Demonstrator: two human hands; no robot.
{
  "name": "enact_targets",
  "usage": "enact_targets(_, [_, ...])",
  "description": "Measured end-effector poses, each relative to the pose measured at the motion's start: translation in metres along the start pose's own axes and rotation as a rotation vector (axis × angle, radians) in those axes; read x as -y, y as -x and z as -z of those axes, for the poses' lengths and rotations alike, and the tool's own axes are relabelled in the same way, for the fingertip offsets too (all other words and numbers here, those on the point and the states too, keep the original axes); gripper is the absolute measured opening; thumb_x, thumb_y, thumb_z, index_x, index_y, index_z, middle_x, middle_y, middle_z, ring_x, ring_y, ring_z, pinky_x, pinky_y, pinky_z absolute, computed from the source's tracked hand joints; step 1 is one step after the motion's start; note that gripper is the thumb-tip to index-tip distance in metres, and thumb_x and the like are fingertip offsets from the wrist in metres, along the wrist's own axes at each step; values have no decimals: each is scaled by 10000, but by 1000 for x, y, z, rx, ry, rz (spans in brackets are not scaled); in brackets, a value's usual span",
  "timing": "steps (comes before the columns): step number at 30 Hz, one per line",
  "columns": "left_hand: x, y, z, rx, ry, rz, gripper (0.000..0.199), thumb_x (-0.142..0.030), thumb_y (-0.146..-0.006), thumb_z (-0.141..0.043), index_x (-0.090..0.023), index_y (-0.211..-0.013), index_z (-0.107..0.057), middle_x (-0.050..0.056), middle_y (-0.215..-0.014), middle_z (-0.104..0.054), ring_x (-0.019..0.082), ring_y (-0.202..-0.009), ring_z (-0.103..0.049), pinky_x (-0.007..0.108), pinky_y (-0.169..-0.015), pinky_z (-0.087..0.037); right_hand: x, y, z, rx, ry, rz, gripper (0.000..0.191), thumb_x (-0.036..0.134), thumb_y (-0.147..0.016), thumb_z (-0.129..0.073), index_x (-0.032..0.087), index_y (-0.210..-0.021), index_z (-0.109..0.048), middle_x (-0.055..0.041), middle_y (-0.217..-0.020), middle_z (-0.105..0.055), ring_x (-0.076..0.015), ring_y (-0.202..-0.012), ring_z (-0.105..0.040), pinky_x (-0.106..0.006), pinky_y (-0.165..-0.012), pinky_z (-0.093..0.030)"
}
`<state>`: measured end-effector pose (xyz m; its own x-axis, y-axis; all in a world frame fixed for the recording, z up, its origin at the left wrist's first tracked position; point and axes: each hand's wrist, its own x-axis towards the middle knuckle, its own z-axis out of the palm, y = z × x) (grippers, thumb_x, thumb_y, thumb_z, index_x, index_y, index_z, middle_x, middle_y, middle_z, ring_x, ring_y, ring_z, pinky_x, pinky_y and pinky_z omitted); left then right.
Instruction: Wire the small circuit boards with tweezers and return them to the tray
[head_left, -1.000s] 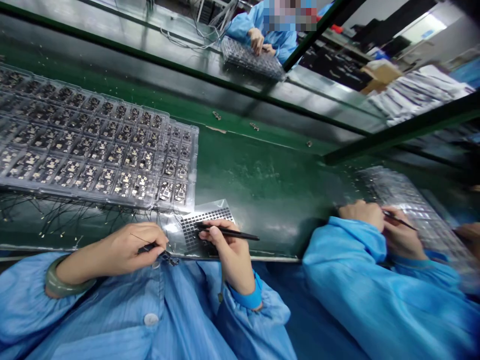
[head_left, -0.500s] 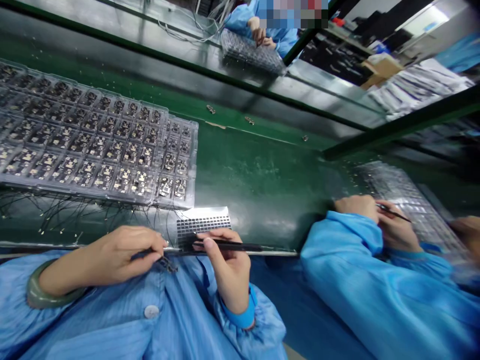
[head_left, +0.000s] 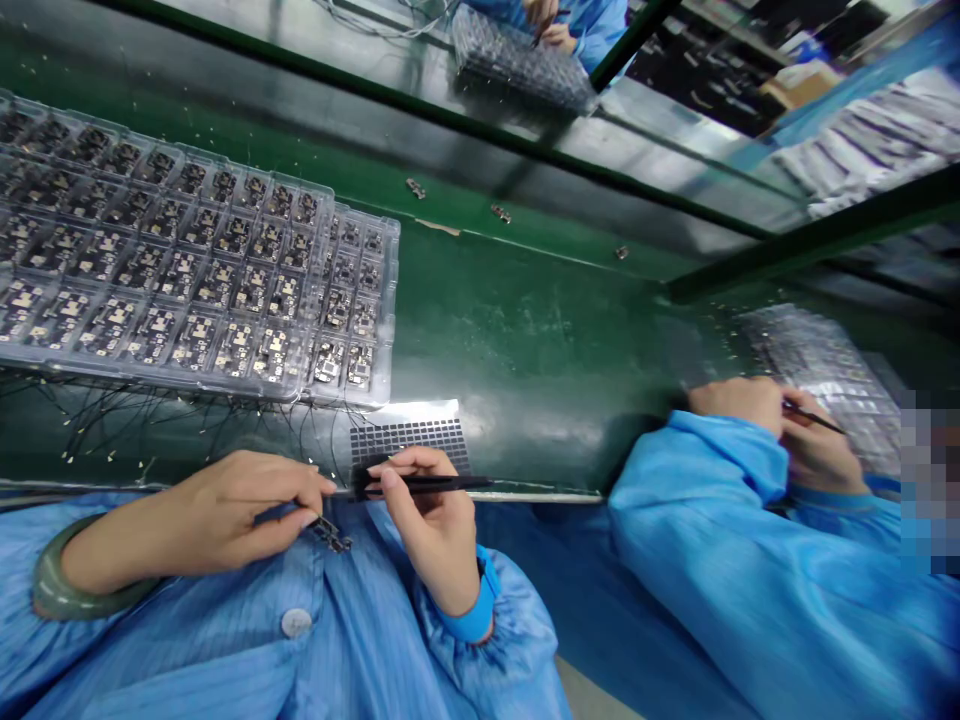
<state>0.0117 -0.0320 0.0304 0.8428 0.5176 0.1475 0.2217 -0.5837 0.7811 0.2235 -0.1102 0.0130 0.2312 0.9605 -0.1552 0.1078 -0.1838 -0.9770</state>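
Just below and left of the perforated metal plate (head_left: 409, 440), a small circuit board (head_left: 330, 534) hung slanting down to the right from the left grip (head_left: 251, 490). That grip was clenched on a slim dark strand (head_left: 281, 516), though whether it was wire or tool could not be told. The right grip (head_left: 427, 530) was clenched on black tweezers (head_left: 427, 484), which lay sideways along the near edge of the green surface (head_left: 540, 370), tips pointing left toward the board. The board was nearer the left grip. A clear tray of circuit boards (head_left: 187, 345) sat beyond and left of the plate.
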Motion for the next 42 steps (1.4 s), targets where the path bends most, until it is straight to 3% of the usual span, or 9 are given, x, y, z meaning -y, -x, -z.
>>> enact_targets(6, [5, 1, -9, 5, 41, -12, 124, -156, -917, -469, -187, -950, -585, 59, -1012, -733, 171, -1014, -680, 262, -882, -533, 2, -1, 1, 53, 109, 30, 67, 230, -843, -578, 222, -909, -566, -23, -779, -689, -167, -722, -678, -308, -697, -550])
enact_targets(17, [10, -3, -5, 70, 70, -2, 103, -148, -919, -479, -190, -947, -570, 48, -1019, -724, 167, -1022, -672, 277, -916, -529, 1, -2, 1, 84, 228, 124, 62, 209, -834, -571, 220, -892, -554, -18, -767, -671, -156, -672, -661, -288, -643, -537])
enact_targets(25, [12, -5, -3, 43, 99, -4, 111, -142, -902, -499, -186, -933, -595, 42, -980, -729, 171, -1008, -676, 306, -952, -523, 2, -4, 1, 78, 240, 109, 49, 180, -816, -569, 220, -844, -567, -8, -741, -670, -159, -687, -677, -281, -642, -533])
enact_targets(38, [12, -4, -3, 17, 99, 22, 98, -159, -905, -510, -205, -922, -595, 28, -1004, -729, 156, -999, -677, 277, -933, -518, 2, -9, 5, 160, 184, 16, 82, 241, -817, -595, 218, -895, -594, -22, -752, -693, -159, -652, -668, -277, -591, -537])
enact_targets(42, [11, -4, -3, 11, 94, 21, 104, -155, -900, -513, -201, -926, -602, 29, -998, -730, 157, -982, -681, 282, -934, -517, 2, -11, 7, 169, 97, -23, 170, 302, -835, -592, 219, -982, -575, -9, -719, -681, -153, -623, -658, -277, -568, -544])
